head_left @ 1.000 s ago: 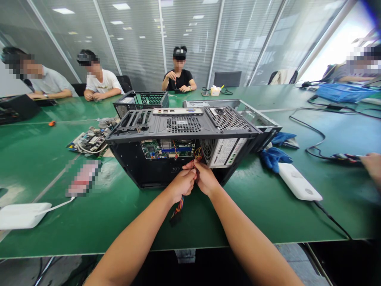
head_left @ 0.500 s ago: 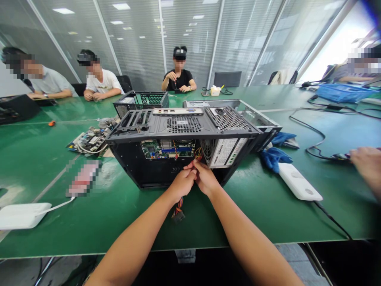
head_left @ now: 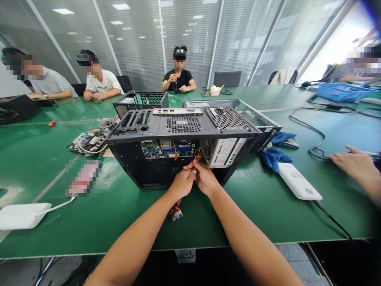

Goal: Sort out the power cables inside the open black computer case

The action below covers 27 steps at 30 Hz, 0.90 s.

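Observation:
My left hand and my right hand meet in front of an open black computer case, their fingers closed on a bundle of power cables. These coloured wires come out beside the power supply, which has a white label and a fan grille. Below my left hand hangs the cable's end, a multi-pin connector. Inside the case shows a green motherboard with blue slots. My fingertips hide exactly where the wires are gripped.
Loose circuit boards lie left of the case; other cases stand behind it. A white power bank and blue gloves are to the right. A co-worker's hand rests at far right. Other people sit across the green table.
The dangling connector has swung slightly left and turned, showing its pale pin face. My hands stay nearly in place. The co-worker's hand at right has moved further into view.

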Each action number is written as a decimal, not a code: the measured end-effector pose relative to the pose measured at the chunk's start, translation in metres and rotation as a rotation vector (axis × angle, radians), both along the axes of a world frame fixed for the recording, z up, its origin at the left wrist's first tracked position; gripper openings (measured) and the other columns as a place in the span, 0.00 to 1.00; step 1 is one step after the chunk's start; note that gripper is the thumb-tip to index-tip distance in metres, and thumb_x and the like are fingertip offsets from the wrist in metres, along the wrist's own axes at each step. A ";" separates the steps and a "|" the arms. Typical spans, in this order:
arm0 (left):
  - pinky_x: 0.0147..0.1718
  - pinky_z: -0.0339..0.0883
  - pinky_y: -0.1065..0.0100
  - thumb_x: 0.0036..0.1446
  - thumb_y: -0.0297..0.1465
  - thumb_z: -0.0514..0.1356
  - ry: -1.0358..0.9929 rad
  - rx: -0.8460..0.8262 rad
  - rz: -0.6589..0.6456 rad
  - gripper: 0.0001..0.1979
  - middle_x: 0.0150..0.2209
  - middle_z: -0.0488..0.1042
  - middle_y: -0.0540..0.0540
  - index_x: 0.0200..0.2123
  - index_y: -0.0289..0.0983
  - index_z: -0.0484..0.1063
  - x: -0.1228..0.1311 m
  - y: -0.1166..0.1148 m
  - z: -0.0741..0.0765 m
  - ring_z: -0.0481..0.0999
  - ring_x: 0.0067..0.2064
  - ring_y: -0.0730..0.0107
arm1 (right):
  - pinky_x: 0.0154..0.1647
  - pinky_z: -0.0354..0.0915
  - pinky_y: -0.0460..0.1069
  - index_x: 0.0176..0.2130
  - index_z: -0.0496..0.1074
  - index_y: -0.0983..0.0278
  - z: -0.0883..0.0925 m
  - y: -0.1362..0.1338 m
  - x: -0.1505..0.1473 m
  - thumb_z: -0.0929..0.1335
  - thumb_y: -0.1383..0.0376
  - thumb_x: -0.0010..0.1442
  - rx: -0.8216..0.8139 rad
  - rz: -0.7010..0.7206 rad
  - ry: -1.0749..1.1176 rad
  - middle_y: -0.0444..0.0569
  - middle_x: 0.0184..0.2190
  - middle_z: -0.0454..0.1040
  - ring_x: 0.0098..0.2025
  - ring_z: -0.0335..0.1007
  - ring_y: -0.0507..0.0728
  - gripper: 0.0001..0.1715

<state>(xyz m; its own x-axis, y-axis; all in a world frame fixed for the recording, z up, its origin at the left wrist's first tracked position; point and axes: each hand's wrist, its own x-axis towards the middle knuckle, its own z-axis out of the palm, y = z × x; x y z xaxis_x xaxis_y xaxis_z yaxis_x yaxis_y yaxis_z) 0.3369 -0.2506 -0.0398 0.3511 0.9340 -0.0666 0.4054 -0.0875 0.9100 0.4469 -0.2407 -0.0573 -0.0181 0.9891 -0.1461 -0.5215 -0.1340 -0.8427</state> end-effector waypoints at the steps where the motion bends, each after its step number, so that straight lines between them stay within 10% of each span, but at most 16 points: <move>1: 0.26 0.57 0.72 0.63 0.32 0.49 0.080 0.087 -0.007 0.15 0.20 0.64 0.51 0.24 0.36 0.64 0.000 0.001 -0.001 0.66 0.23 0.73 | 0.28 0.60 0.48 0.25 0.72 0.62 -0.001 0.000 0.000 0.75 0.46 0.45 0.001 -0.004 -0.002 0.49 0.27 0.79 0.34 0.74 0.57 0.23; 8: 0.37 0.63 0.66 0.63 0.29 0.50 0.291 0.297 0.018 0.12 0.31 0.74 0.43 0.28 0.36 0.68 0.000 0.000 0.000 0.75 0.35 0.63 | 0.39 0.66 0.51 0.24 0.71 0.62 -0.001 0.000 -0.002 0.75 0.48 0.44 0.005 -0.017 0.041 0.47 0.27 0.78 0.36 0.74 0.57 0.22; 17: 0.13 0.39 0.77 0.65 0.42 0.49 -0.375 -0.463 0.009 0.17 0.13 0.48 0.61 0.27 0.39 0.57 0.001 -0.007 0.013 0.45 0.11 0.82 | 0.30 0.62 0.49 0.25 0.72 0.62 0.002 0.000 -0.001 0.74 0.47 0.45 0.013 -0.009 0.007 0.48 0.28 0.79 0.34 0.74 0.58 0.22; 27: 0.14 0.41 0.76 0.64 0.43 0.49 -0.313 -0.380 0.017 0.17 0.13 0.51 0.60 0.27 0.39 0.58 0.001 -0.005 0.005 0.47 0.12 0.81 | 0.27 0.60 0.49 0.26 0.72 0.62 0.001 -0.001 0.000 0.74 0.46 0.46 0.012 0.004 -0.026 0.49 0.29 0.79 0.29 0.72 0.55 0.23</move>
